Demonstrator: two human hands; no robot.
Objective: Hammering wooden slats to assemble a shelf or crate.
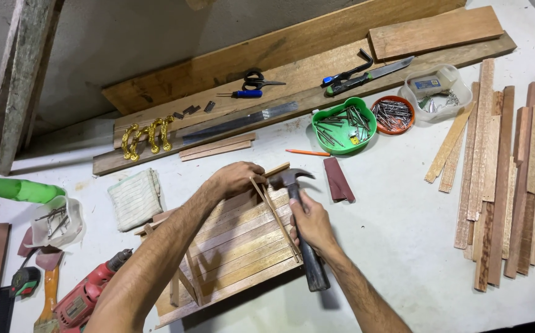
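1. White and dusty, the workbench [403, 234] is crowded with timber, and long planks [292, 61] are leaned along its far edge against the wall.
2. A small slatted wooden frame [236, 253] is set near the front middle of the bench, with a thin wooden strip [275, 216] laid across its slats at the right end.
3. The strip's upper end is pinched by the left hand [238, 177], whose fingers are curled closed around that corner; whether a nail is also held there cannot be told.
4. A hammer [301, 228] is gripped by the right hand [312, 227], wrapped fully shut about the middle of the dark handle, while the steel head [289, 178] is held just beside the left fingertips.
5. For a clean blow, the judgement is that short, light taps are called for, with the face kept square and the holding fingers kept low and clear of the head.
6. The thin strip is judged likely to split or shift if it is struck hard or off centre.
7. Nails are kept in a green bowl [343, 125] and an orange dish [392, 114] further back; a red drill [85, 293] and a folded cloth [135, 198] are lying to the left, and loose slats [508, 179] are stacked at the right.
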